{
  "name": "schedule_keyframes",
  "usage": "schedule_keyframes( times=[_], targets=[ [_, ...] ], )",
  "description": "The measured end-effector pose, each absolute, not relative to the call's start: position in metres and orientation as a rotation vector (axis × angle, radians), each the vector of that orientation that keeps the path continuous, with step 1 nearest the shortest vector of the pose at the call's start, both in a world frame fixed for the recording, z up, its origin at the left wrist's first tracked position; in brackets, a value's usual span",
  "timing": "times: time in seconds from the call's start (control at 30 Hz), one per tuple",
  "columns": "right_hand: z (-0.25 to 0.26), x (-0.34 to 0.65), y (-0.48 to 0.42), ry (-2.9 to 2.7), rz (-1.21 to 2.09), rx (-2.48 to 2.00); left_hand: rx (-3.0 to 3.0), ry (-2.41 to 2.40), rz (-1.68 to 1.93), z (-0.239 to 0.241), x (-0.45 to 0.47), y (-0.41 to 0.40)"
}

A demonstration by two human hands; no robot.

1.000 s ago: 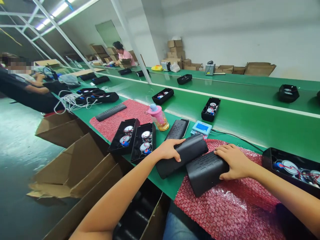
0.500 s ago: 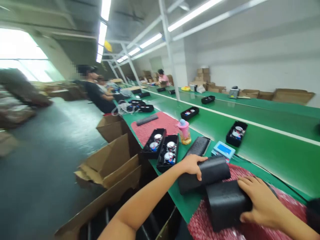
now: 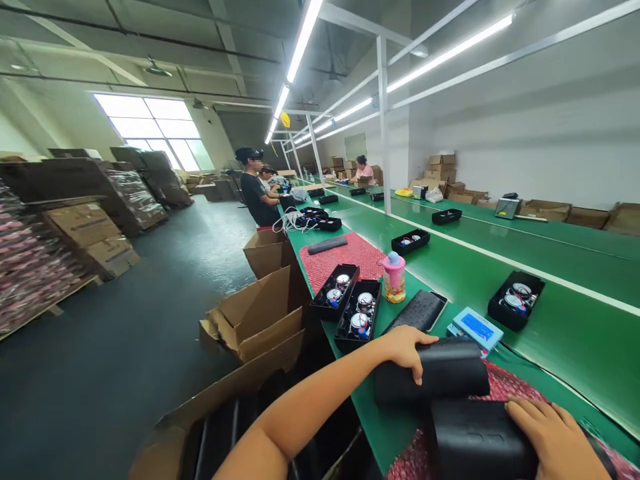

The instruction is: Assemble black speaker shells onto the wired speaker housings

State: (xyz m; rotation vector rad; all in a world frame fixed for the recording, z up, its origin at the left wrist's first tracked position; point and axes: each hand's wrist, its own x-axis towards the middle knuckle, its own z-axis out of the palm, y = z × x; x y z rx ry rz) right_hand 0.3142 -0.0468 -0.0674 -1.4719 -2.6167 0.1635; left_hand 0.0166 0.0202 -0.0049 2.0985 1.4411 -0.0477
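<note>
My left hand curls over the near end of a black speaker shell that lies across the green bench. My right hand rests with fingers wrapped on a second black speaker shell, which sits on red bubble wrap at the bottom right. The two shells lie close together, one behind the other. Just beyond my left hand lie a black grille panel and a small blue-faced device.
Two open black housings with speaker drivers and a pink bottle stand further along the bench. More housings ride the belt. Open cardboard boxes stand on the floor at left. Other people work at the far end.
The view has swung up and to the left, showing the factory floor and windows. Both hands keep hold of their shells, now low in the frame.
</note>
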Motion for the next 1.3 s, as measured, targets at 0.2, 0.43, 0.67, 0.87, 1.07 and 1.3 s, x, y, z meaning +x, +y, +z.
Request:
schedule_keyframes(
  times=[0.2,0.43,0.67,0.87,1.07,1.3],
  targets=[
    [-0.014,0.3,-0.059,-2.639,0.226,-1.5,2.057,1.429,0.049,-0.006,0.024,0.017],
    [-0.018,0.305,-0.05,-2.67,0.249,-1.546,1.987,1.487,0.082,-0.009,0.027,0.028],
    [-0.019,0.305,-0.052,-2.691,0.247,-1.531,1.926,1.517,0.089,-0.012,0.028,0.025],
    [-0.022,0.307,-0.05,-2.71,0.204,-1.526,1.878,1.523,0.102,-0.014,0.031,0.025],
    [-0.028,0.309,-0.047,-2.695,0.221,-1.491,1.862,1.518,0.132,-0.017,0.031,0.024],
    [-0.032,0.311,-0.044,-2.663,0.292,-1.465,1.846,1.508,0.152,-0.019,0.032,0.025]
  ],
)
